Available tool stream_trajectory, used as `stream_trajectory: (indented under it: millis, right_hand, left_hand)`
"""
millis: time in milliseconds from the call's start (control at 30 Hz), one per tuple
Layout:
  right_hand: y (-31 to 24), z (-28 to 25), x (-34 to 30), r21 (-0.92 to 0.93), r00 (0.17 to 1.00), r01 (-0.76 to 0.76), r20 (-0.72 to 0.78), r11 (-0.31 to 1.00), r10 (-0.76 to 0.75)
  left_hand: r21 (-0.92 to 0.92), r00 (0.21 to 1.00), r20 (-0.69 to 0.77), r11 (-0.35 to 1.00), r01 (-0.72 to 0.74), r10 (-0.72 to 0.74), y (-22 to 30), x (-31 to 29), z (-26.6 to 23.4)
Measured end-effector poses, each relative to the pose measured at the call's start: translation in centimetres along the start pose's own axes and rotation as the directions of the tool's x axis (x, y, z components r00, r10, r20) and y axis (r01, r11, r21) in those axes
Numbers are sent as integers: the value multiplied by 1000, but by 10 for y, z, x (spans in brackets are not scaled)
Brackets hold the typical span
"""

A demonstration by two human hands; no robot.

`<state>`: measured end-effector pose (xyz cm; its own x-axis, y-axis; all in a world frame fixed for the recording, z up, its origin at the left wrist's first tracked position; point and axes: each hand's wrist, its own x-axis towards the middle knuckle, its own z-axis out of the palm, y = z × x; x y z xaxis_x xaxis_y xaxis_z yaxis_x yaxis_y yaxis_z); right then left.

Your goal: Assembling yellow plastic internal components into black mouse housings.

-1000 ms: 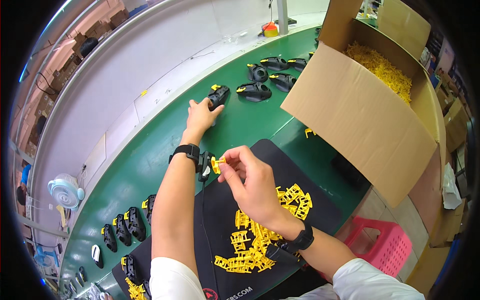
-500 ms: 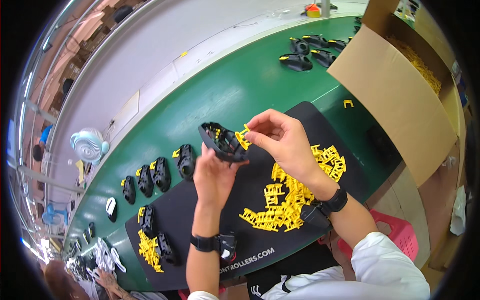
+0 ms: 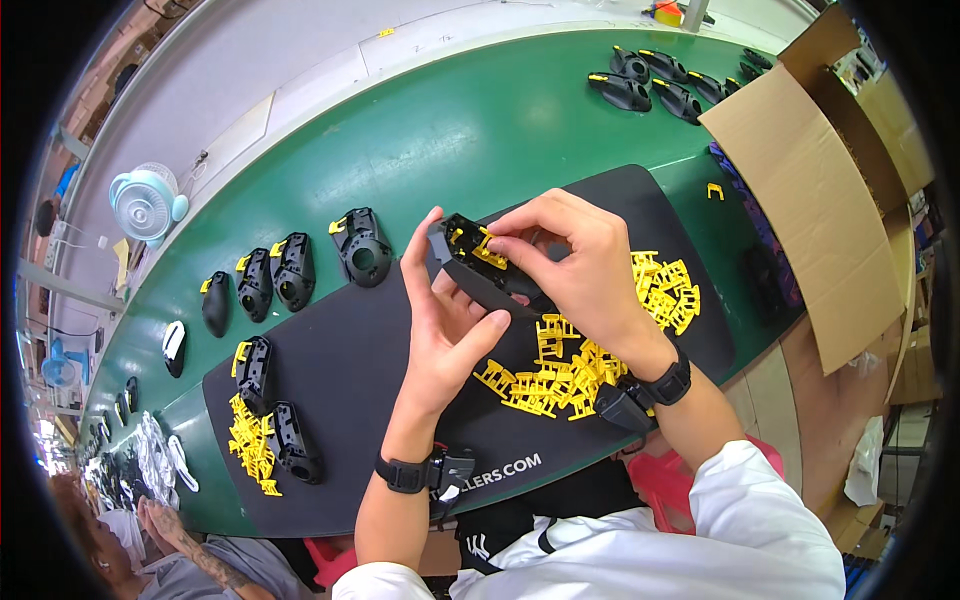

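My left hand cups a black plastic shell above the dark mat, its hollow side turned up toward me. The fingers wrap round its outer wall, thumb at the lower edge. Between the thumb and fingertips of my right hand is a yellow plastic clip, set down inside the shell's cavity. My fingers partly cover the clip, so how it sits in there is hidden. Just below my right hand lies a loose pile of yellow clips on the mat.
Black shells with yellow parts stand in a row along the mat's far left edge. A smaller yellow pile lies at left beside two shells. More shells rest far right, near a cardboard box. A co-worker's arm shows lower left.
The yellow clip has gone from the shell's rim down into its cavity. My left hand has tilted the shell and shifted its grip. The whole view has turned slightly.
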<state>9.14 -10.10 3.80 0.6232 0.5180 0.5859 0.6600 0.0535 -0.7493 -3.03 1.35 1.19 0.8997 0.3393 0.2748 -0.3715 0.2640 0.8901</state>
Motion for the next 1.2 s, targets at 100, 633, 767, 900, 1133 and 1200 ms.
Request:
stream_trajectory:
  millis: [100, 633, 767, 900, 1133, 1200]
  right_hand:
    - [-5, 0, -3, 14, 998, -59, 28, 998, 59]
    - [5, -6, 0, 362, 861, -396, 465, 844, 205]
    - [3, -3, -2, 296, 858, -345, 484, 891, 172]
    - [0, -1, -4, 226, 851, -335, 489, 915, 191]
    - [-16, -6, 0, 102, 880, -206, 454, 973, 139]
    - [-15, -5, 1, 125, 913, -175, 392, 977, 113]
  left_hand:
    - [13, 999, 34, 1000, 6, -6, 2, -1, -1]
    - [-123, 973, -139, 978, 168, -184, 9, -2, -3]
    - [-122, 969, -94, 968, 218, -230, 4, -3, -11]
    - [-166, 957, -79, 951, 262, -278, 6, -3, -17]
    - [-330, 943, -23, 893, 305, -331, 12, 1, -19]
    - [-373, 945, 28, 873, 313, -327, 14, 1, -21]
